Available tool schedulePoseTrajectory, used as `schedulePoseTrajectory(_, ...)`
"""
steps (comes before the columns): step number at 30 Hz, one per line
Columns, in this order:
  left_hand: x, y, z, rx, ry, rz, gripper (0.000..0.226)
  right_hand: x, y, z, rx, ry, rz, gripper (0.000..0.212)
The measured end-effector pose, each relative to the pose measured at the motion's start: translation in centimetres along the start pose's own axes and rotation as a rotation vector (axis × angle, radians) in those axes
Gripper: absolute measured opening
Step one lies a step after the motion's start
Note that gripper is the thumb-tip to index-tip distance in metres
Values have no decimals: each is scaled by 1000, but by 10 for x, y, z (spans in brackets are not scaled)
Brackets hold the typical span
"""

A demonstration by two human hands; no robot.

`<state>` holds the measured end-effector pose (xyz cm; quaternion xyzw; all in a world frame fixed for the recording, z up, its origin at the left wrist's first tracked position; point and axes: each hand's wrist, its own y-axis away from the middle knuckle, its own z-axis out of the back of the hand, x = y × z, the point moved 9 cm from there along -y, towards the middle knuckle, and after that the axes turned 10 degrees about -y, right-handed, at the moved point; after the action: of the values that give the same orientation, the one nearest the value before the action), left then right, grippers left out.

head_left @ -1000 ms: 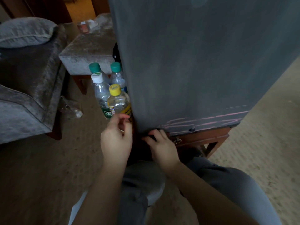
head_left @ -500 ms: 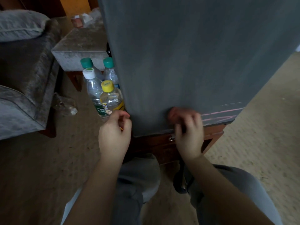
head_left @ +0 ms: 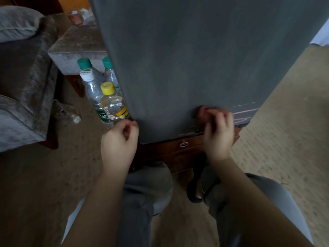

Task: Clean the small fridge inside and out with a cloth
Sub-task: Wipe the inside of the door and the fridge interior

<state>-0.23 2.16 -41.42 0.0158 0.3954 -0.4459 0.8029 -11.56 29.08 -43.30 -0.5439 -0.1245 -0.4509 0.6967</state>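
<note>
Since its lower part seems to need wiping, my right hand (head_left: 219, 134) clutches a crumpled reddish cloth (head_left: 203, 113) against the dark grey fridge door (head_left: 187, 59), centre frame; my left hand (head_left: 119, 141) curls at its corner, grip unclear.

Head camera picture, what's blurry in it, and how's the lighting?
Head view: the right hand is motion-smeared against the fridge door, so what it holds is unclear. The left hand and the yellow-capped bottle are sharp. The lighting is dim overall, brighter on the carpet at right.
</note>
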Motion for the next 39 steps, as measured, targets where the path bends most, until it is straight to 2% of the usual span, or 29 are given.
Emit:
schedulePoseTrajectory(2, 3, -2, 1, -10, -8, 18, 38, -13, -7, 19, -126, 20, -61, 27)
schedulePoseTrajectory(4, 4, -4, 1, -7, -17, 28, 35, -18, 0, 15, -142, 32, -70, 26)
schedulePoseTrajectory(9, 7, -4, -1, 31, -16, 20, 27, -13, 41, -37, 134, 62, -15, 34)
schedulePoseTrajectory(12, 10, -3, -2, 58, -11, 7, 26, -11, 47, -45, 172, 121, 36, 35)
schedulePoseTrajectory(15, 13, -4, -4, 76, -3, 11, 25, -7, 54, -60, 278, 177, 110, 36)
schedulePoseTrajectory(19, 13, -6, -4, 72, 2, -4, 26, -3, 59, -69, 257, 137, 31, 34)
schedulePoseTrajectory(23, 16, -4, -4, 69, -9, 0, 26, 37, 80, -113, 408, 70, 138, 32)
schedulePoseTrajectory(28, 30, -1, -1, 83, -28, 46, 34, 76, 107, -163, 536, 48, 184, 31)
schedulePoseTrajectory(33, 40, -2, -3, 81, -8, 79, 36, 92, 106, -170, 533, 58, 199, 48)
schedulePoseTrajectory(36, 31, -2, -5, 97, -36, 61, 30, 80, 112, -169, 566, 78, 265, 35)
schedulePoseTrajectory(39, 20, 0, -10, 117, -25, 20, 30, 59, 105, -148, 526, 92, 306, 35)
